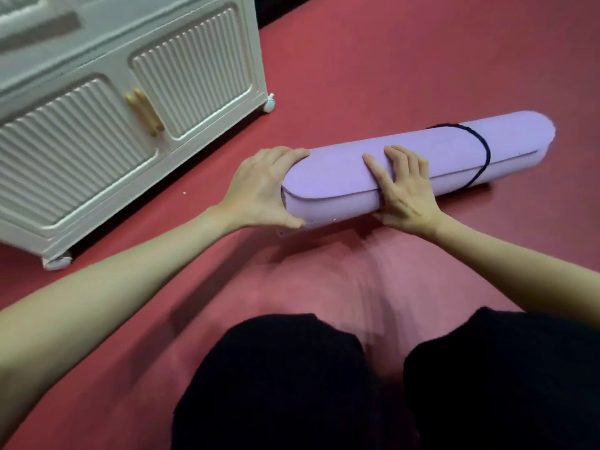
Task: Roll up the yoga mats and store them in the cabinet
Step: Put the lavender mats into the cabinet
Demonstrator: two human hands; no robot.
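- A white cabinet (107, 131) stands at ten o'clock, its two ribbed doors closed, with gold handles (145, 112) where the doors meet and small casters under its corners.
- The left hand (259, 190) reaches out near the centre and cups the left end of the rolled mat, fingers curled over the top and thumb underneath.
- The purple yoga mat (406, 167) lies fully rolled on the red floor (389, 60), running from the centre out toward three o'clock, just right of the cabinet and apart from it.
- The right hand (402, 193) lies over the middle of the roll, fingers spread across its top, thumb low on the near side.
- A dark elastic band (483, 151) circles the roll near its right end.
- Knees in black trousers (389, 384) show at six o'clock.
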